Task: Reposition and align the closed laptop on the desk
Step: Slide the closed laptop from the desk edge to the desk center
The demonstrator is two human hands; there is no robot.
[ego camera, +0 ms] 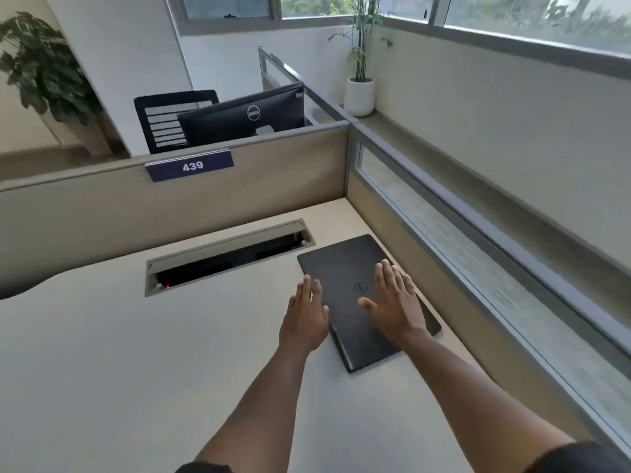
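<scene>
Item: closed laptop (355, 285), dark matte lid with a round maker's badge near the centre, lying flat on the pale desk (136, 370) toward its far right corner, close beside the side partition (386, 240) and just right of the open cable tray (225, 257). Orientation: skewed, its edges not parallel to the desk edge or the partition. Handling, by judgement: a rigid slab of moderate weight, unlikely to flex; the lid looks lightly textured and should give a flat palm fair purchase, while the smooth desktop should let the base slide and pivot without lifting. Hinge and screen inside argue against hard pressure at mid-lid; load is better spread, or taken at the side edges. Contact at present: right hand (396, 302) spread flat, fingers extended and thumb out, resting palm-down on the lid's right half, gripping nothing. Left hand (305, 315) likewise extended and unclenched, set along the laptop's left long edge, fingertips overlapping the lid; whether it presses the edge cannot be told. Suggested hold: one hand at each long edge, turning the unit square. Surroundings: number plate reading 439 (190, 165) on the front partition; a monitor (244, 114) and a mesh chair (167, 121) beyond; a potted plant (359, 93) on the ledge.
</scene>
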